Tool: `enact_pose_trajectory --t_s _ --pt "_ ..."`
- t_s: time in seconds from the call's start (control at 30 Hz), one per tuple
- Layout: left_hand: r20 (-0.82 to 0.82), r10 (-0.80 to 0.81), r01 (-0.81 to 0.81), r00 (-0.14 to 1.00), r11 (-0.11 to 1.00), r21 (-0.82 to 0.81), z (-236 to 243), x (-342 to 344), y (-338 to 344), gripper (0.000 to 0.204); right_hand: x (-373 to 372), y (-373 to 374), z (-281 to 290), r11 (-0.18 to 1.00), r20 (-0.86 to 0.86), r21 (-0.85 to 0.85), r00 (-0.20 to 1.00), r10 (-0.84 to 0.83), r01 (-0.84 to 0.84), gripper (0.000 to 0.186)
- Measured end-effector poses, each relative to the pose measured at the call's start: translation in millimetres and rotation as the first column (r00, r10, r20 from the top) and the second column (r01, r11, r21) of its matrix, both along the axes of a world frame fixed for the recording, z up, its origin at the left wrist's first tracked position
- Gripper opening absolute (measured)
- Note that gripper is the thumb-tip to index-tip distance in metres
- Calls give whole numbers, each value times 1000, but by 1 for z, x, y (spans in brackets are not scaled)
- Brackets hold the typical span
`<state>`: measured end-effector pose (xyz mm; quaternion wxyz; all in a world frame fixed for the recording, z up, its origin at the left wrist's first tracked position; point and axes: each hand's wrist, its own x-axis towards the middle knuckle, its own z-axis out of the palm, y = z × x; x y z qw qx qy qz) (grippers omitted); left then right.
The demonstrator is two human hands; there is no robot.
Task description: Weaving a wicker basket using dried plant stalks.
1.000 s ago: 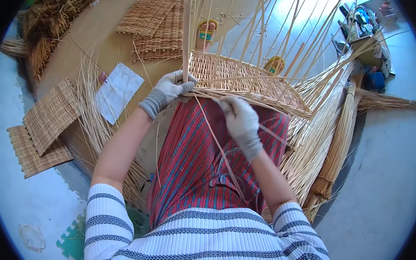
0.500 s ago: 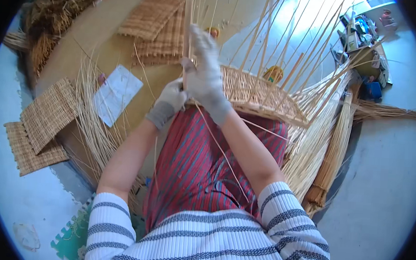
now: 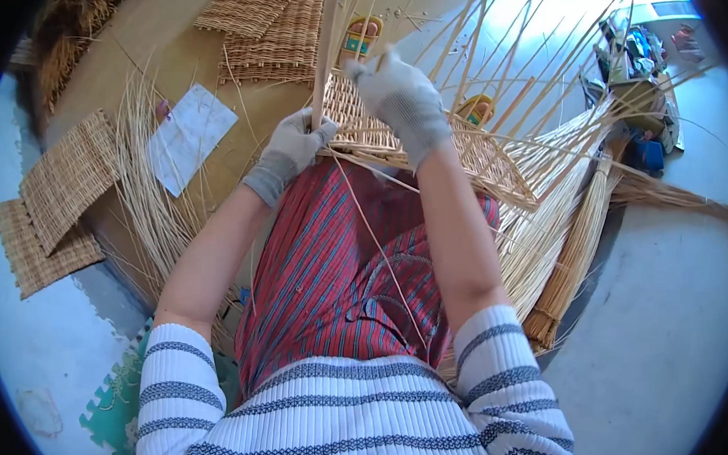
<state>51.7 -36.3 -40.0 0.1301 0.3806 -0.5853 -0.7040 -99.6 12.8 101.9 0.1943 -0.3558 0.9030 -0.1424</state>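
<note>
A woven wicker panel lies across my lap, with long pale reeds fanning upward from it. At its left end stands a flat wooden slat. My left hand, in a grey-white knit glove, is closed round the slat's foot at the panel's near corner. Above the weave hovers my gloved right hand; its fingers are bent and apart, slightly blurred, and I make out nothing in them. It hides part of the panel and several reeds. A loose thin strand trails from the corner over my red striped cloth.
Finished woven mats lie beyond the slat, and more mats at the left. Loose reeds and a white sheet lie left of me. Reed bundles rest at the right. Behind the panel show feet in yellow sandals.
My right hand has come away from the slat and moved right, over the weave. My left hand stays at the corner, and the view has shifted slightly.
</note>
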Motion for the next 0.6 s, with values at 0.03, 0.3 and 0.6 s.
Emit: enact_pose_trajectory --t_s 0.03,0.3,0.6 --pt "18 3 -2 1000 999 -43 5 -1 2 15 -9 14 -20 985 -145 38 975 171 -167 75" --pt "-93 42 -48 995 997 -54 -33 3 0 16 -4 2 -37 994 542 -99 835 93 -46 80" --pt "-225 164 -160 960 986 37 -29 -15 7 10 -35 198 -106 869 39 -490 997 -59 71 26"
